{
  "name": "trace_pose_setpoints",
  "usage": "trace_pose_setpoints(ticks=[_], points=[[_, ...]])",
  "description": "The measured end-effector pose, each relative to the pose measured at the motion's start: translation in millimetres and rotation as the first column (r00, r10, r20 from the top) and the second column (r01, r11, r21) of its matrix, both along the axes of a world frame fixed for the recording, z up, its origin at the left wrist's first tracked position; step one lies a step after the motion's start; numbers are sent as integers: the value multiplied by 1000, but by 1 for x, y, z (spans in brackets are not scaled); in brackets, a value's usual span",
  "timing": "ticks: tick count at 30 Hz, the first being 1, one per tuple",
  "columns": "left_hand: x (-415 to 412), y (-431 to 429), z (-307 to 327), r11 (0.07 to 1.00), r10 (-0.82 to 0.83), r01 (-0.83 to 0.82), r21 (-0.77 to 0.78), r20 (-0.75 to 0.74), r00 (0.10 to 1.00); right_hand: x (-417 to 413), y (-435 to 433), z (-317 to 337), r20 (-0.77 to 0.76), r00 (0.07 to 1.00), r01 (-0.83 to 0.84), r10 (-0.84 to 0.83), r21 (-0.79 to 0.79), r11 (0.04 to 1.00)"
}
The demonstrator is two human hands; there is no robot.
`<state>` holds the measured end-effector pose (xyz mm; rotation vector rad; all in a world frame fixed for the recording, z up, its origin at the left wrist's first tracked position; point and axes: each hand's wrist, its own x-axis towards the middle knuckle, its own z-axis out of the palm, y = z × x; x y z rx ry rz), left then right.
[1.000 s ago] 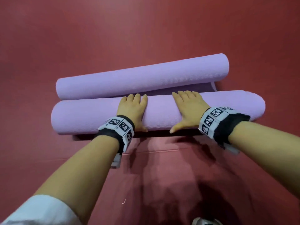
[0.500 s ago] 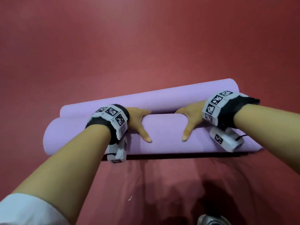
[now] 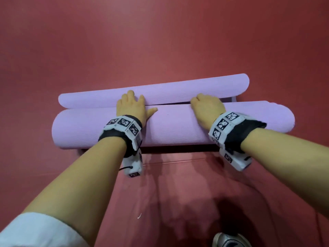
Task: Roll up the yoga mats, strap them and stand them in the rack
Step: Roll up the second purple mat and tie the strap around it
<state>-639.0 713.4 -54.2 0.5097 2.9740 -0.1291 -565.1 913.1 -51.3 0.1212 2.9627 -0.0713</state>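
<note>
Head view: on the red floor [image 3: 160, 41] two lilac mat rolls lie side by side, the thick near roll [image 3: 178, 127] touching the thinner far roll [image 3: 160, 93]. The left hand [image 3: 131, 106] and right hand [image 3: 206, 107] sit apart atop the near roll, fingers curled over it into the seam, left thumb splayed.

Two lilac mat rolls are lying side by side across the red floor [image 3: 160, 41] in front of me, touching along most of their length. The near roll [image 3: 169, 129] is lying thicker and reaching further at both ends, its ribbed skin showing. The far roll [image 3: 169, 92] is lying thinner, slanting slightly. A small flap [image 3: 233, 99] is showing between them at the right end.
</note>
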Motion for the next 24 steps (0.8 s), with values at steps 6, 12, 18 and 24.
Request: trace_pose_setpoints(ticks=[6, 12, 18, 24], points=[[-8, 6, -5, 997, -67, 61, -54, -112, 991, 24, -28, -8, 167, 975, -171, 146, 146, 974], [-24, 22, -8, 987, -163, 163, -7, -24, 986, -25, -16, 15, 199, 958, -220, 206, 54, 974], [-37, 20, 2, 996, -82, 87, -14, 204, 975, -19, -17, 5, 176, 962, -234, 211, 122, 965], [-39, 33, 1, 987, -145, 145, -65, -4, 989, -31, -9, 3, 200, 957, -218, 209, 23, 976]])
